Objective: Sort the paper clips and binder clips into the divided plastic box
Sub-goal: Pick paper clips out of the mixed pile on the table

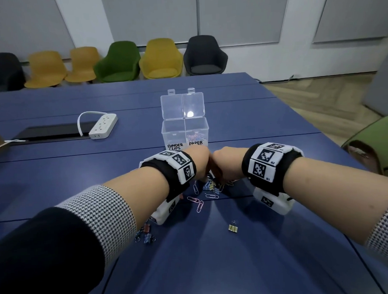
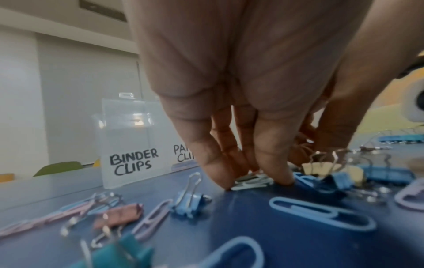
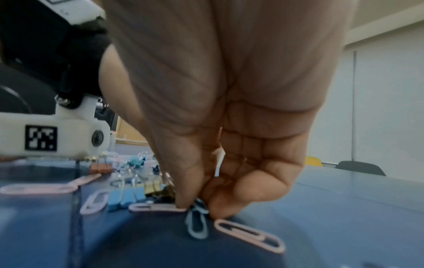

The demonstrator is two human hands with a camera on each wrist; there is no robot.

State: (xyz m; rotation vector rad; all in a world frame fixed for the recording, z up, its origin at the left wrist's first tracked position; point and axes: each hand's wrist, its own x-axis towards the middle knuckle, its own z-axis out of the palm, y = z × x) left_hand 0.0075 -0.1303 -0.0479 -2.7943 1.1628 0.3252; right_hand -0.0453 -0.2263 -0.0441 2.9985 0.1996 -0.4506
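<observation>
The clear divided box [image 1: 184, 129] stands open on the blue table, labelled BINDER CLIPS on the left and PAPER CLIPS on the right; several paper clips lie in the right compartment. Both hands meet over a pile of clips just in front of it. My left hand [image 2: 252, 181] pinches a white paper clip [image 2: 250, 183] against the table between thumb and finger. My right hand [image 3: 197, 208] pinches a blue paper clip [image 3: 196, 223] at its top end. Around them lie a blue binder clip [image 2: 188, 203], a pink binder clip [image 2: 119, 216] and a pink paper clip [image 3: 250, 235].
More pink paper clips [image 1: 200, 205] lie near the wrists, a gold binder clip [image 1: 232, 227] sits nearer me, and several binder clips [image 1: 145, 234] rest under my left forearm. A white power strip [image 1: 103, 126] lies at the left. Chairs [image 1: 160, 59] line the far wall.
</observation>
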